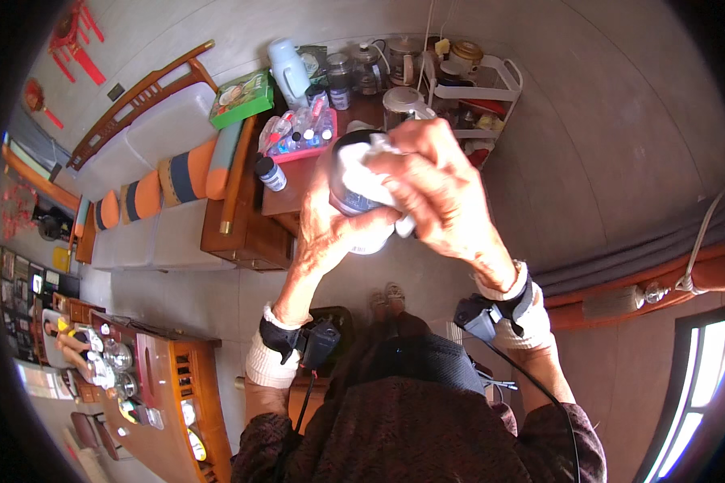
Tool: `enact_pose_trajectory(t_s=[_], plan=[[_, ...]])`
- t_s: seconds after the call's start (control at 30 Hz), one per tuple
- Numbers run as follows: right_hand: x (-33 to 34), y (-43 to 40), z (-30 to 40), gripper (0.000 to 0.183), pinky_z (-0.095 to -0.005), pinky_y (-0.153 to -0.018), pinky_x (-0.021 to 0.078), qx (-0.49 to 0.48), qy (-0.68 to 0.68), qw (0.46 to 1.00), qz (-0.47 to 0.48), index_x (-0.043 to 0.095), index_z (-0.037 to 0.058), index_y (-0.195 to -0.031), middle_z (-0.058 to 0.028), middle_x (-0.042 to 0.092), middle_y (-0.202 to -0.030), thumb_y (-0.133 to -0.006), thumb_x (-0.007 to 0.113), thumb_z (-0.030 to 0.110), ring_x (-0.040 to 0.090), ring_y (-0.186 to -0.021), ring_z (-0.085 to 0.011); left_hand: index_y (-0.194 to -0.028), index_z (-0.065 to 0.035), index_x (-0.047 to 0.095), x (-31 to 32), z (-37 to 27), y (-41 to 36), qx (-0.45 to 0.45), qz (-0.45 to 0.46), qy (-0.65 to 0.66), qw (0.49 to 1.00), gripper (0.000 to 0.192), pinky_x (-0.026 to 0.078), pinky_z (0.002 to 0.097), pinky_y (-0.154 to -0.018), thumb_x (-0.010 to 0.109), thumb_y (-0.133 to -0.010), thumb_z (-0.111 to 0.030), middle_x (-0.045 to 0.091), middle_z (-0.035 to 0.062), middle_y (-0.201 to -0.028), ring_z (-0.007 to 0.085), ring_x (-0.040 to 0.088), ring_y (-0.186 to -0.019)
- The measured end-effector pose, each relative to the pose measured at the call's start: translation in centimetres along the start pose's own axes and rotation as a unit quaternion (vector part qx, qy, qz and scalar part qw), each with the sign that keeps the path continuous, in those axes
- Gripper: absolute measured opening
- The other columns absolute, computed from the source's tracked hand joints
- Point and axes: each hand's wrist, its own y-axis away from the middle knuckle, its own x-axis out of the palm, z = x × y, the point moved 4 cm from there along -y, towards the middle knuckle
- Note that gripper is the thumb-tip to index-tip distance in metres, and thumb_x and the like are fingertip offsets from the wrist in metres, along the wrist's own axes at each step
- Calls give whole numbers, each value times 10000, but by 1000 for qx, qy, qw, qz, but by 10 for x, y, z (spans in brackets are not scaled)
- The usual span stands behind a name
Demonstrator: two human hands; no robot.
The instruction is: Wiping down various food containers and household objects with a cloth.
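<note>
My left hand [329, 220] grips a dark-lidded jar [353, 199] with a printed label, its fingers mostly hidden behind it. A crumpled white cloth or tissue [359, 169] is pinched in my right hand [438, 187] and lies against the jar's side and top. The jar is held up in front of me, above the floor. Beyond my left hand, a smaller dark-capped jar [272, 175] stands on the corner of a wooden cabinet. Near it is a pink basket [308, 154] of plastic bottles.
Behind stand a light blue thermos [289, 75], a green box [241, 99], an electric kettle [402, 104] and a white rack [477, 92]. A wooden sofa with cushions [181, 172] is at left. Further off, a person [75, 347] is partly visible beside a wooden table [157, 392].
</note>
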Motion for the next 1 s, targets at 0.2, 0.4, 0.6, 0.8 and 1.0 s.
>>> enact_pose_trajectory(t_s=[0.2, 0.4, 0.6, 0.8, 1.0], plan=[[8, -30, -12, 163, -364, -685, 391, -32, -19, 999, -10, 620, 63, -867, -99, 519, -738, -809, 573, 208, 450, -719, -260, -1225, -9, 384, 3, -9, 2, -7, -26, 20, 999, 786, 459, 325, -832, 794, -600, -252, 546, 112, -1073, 204, 546, -979], [8, -13, -41, 223, -282, -719, 434, 239, -284, 920, -124, 599, 8, -931, -84, 576, -843, -882, 494, 199, 549, -803, -162, -1221, -17, 398, 10, -7, -3, -3, -23, 91, 996, 760, 461, 319, -819, 776, -611, -269, 549, 103, -1060, 194, 550, -953], [31, -8, -45, 310, -236, -674, 430, 281, -403, 863, -115, 545, 22, -1038, -19, 567, -828, -941, 403, 280, 511, -755, -90, -1202, -13, 427, -5, 2, 7, -21, -52, 143, 988, 781, 467, 328, -807, 773, -592, -358, 553, 109, -1060, 201, 560, -935], [25, 16, -41, 334, -225, -692, 430, 284, -388, 870, -111, 514, 31, -1095, -9, 562, -871, -946, 395, 305, 496, -793, -70, -1213, -22, 427, 6, 1, 0, -8, -50, 237, 970, 763, 474, 338, -814, 756, -639, -402, 556, 118, -1065, 211, 566, -936], [19, 15, -14, 315, -273, -754, 444, 234, -259, 927, -136, 471, 25, -1173, -117, 549, -968, -924, 453, 217, 554, -870, -167, -1268, -34, 372, -3, 20, 1, -16, -70, 298, 952, 733, 445, 334, -861, 713, -714, -371, 522, 101, -1136, 206, 525, -1014]])
